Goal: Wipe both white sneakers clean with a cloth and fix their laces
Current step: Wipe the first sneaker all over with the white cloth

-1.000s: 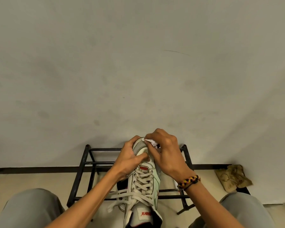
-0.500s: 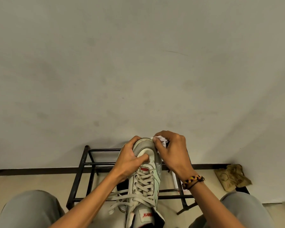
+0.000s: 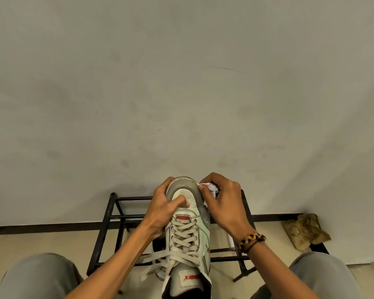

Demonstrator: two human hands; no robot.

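One white sneaker (image 3: 187, 225) is held above a black rack (image 3: 108, 223), long axis running six to twelve, toe at twelve. Left hand (image 3: 163, 209) grips its toe; right hand (image 3: 222, 203) pinches a cloth (image 3: 211, 187) against its two-o'clock edge.

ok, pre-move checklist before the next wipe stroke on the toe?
1. Left hand steadying the sneaker, thumb across the toe box: ok.
2. Right hand holding the cloth: ok.
3. Cloth against the toe's right edge: ok.
4. Toe cap clean: not ok, a grey band rings it.
5. Laces fixed: not ok, loose ends trail off to the left.
6. Second sneaker ready: cannot tell, only something white shows beneath the held one.
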